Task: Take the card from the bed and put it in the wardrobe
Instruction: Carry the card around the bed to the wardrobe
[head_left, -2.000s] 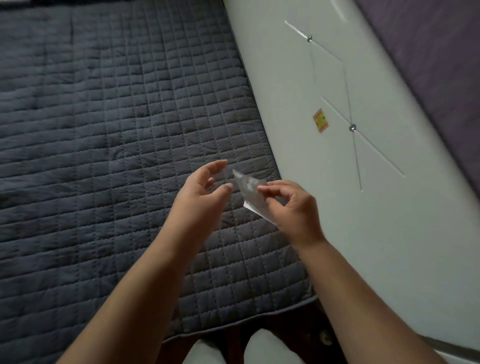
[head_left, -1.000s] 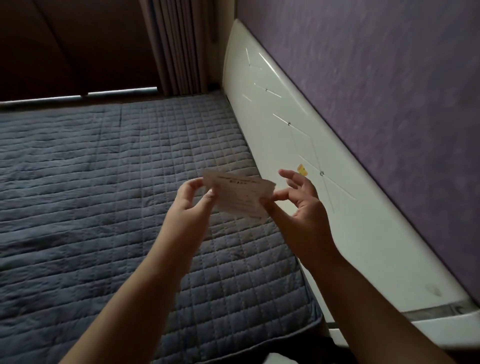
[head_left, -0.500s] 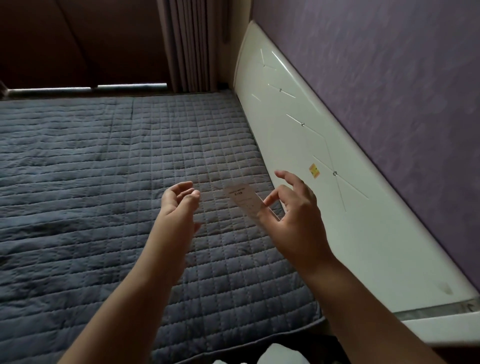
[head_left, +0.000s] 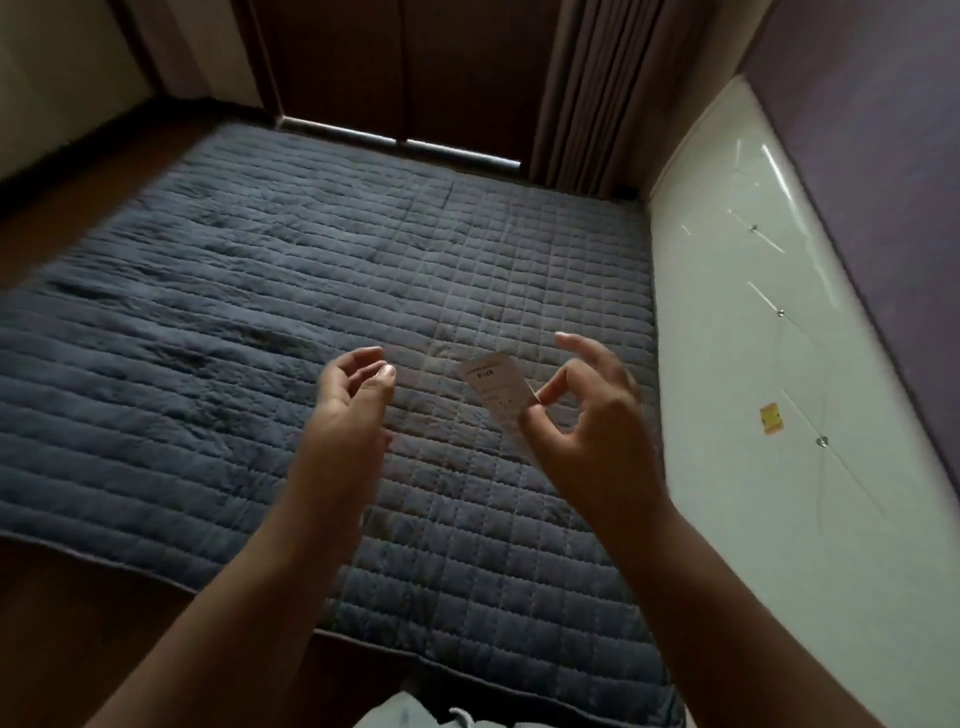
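Note:
A small white card (head_left: 496, 392) with dark print is pinched between the thumb and forefinger of my right hand (head_left: 582, 415), held in the air above the bed (head_left: 208, 338). The card's lower end is hidden behind my fingers. My left hand (head_left: 348, 410) hovers a little to the card's left, fingers curled and apart, holding nothing. The bed has a dark grey quilted cover. Dark brown wardrobe doors (head_left: 415, 67) stand shut beyond the far edge of the bed.
A cream padded headboard (head_left: 769, 364) with metal studs and a yellow sticker (head_left: 771, 418) runs along the bed's right side under a purple wall. Brown curtains (head_left: 587, 88) hang at the far right. Dark wood floor (head_left: 78, 623) lies to the left and near side.
My left hand let go of the card, which stays in my right hand alone. The view has lifted and swung left, bringing the wardrobe doors and the floor into sight.

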